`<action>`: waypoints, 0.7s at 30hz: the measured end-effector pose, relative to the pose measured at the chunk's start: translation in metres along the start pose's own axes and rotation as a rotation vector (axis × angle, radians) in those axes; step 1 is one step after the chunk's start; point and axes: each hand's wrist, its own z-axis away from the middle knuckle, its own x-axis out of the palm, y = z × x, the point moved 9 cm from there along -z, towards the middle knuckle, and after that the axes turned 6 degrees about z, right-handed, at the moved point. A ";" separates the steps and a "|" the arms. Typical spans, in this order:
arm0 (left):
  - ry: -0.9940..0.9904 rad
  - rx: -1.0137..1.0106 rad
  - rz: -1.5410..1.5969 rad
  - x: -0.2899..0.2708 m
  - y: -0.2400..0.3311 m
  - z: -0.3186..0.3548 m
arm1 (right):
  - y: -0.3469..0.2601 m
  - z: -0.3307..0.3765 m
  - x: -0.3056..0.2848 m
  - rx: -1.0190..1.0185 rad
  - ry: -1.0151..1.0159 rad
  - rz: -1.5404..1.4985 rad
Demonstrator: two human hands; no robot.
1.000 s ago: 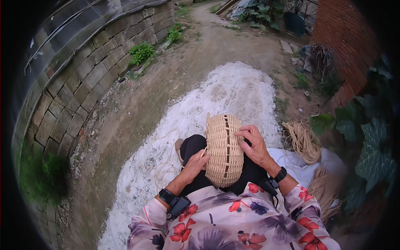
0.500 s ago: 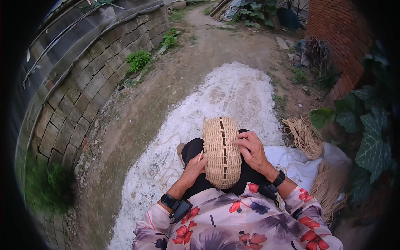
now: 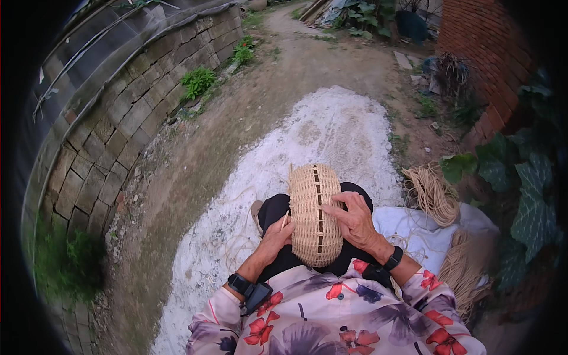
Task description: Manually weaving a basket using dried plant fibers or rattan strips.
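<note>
Ground: a pale, chalky white patch of ground spreads ahead of both hands, with bare dirt path beyond it and a curved grey stone-block wall well off to the left hand's side.
Cloth: a white cloth sheet lies just to the right of the right hand, carrying loose strands.
Basket: an oval, dome-shaped basket of pale tan woven cane rests on the person's dark-trousered lap, between the two hands, with a dark slotted seam running down its middle.
Handling of the basket: it looks light and springy, stiff enough to keep its dome but likely to dent or crack at the ribs if squeezed; the weave gives good grip. The firm edges either side of the seam and the lower rim look like the safest places to hold.
Cane bundles: a loose coil of tan cane strands lies beyond the right hand, and a thicker tan sheaf sits near the right wrist.
Right hand: spread wide, palm down, fingers pressing the basket's right flank at the seam.
Left hand: curled against the basket's left side, pinching a thin tan cane strip.
</note>
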 end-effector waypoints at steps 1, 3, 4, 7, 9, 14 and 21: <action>-0.002 -0.001 -0.010 0.000 0.000 0.000 | -0.001 0.000 -0.001 -0.010 0.001 -0.002; -0.003 0.001 -0.020 0.001 0.001 0.000 | -0.001 -0.002 0.001 -0.009 -0.051 0.030; -0.010 -0.004 -0.022 0.001 0.001 0.000 | -0.001 -0.003 0.000 -0.023 -0.050 0.033; -0.008 -0.002 -0.024 0.002 0.002 0.000 | -0.002 -0.006 -0.002 -0.016 -0.029 -0.027; -0.005 -0.005 -0.025 0.002 0.003 0.000 | -0.007 -0.007 0.000 -0.067 -0.042 0.028; 0.005 -0.004 -0.017 0.003 0.003 0.000 | -0.009 -0.006 0.004 -0.071 -0.067 0.024; -0.006 -0.043 0.231 -0.010 0.009 -0.016 | -0.012 -0.003 0.006 -0.097 -0.098 0.037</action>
